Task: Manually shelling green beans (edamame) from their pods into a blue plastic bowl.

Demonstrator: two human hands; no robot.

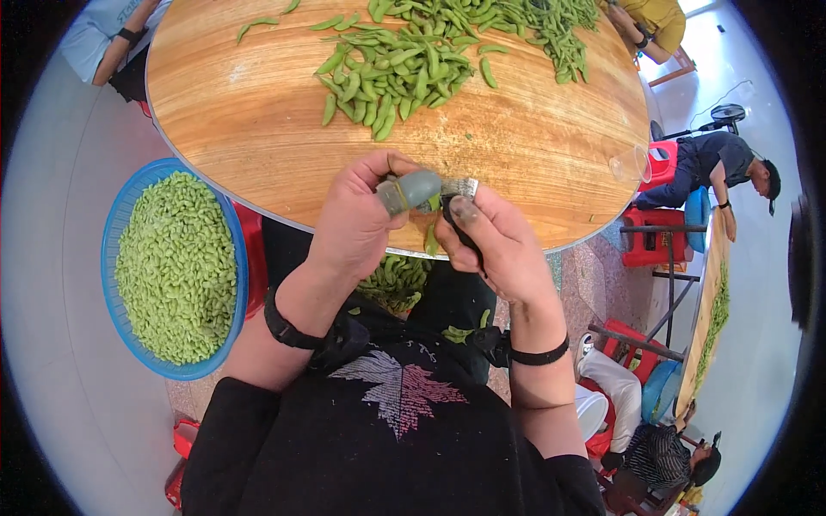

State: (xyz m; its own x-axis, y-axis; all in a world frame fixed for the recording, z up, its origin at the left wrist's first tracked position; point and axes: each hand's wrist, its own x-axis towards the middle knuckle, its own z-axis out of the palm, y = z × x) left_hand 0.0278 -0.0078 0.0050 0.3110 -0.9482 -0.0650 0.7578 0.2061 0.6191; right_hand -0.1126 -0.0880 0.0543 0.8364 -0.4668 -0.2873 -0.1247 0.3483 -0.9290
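Observation:
Above the near edge of the round wooden table, my two hands meet fingertip to fingertip. My left hand is closed, with a grey-green cover on one finger, and pinches a green soybean pod. My right hand is closed on the same pod, with dark covering and a light textured wrap around its fingers. The fingers hide much of the pod. Farther in on the tabletop lies a heap of green soybean pods.
On my left, a blue basket full of shelled beans rests by a red stool. More pods lie below the table edge at my lap. A clear cup stands at the table's right. Other people sit around this table and another on the right.

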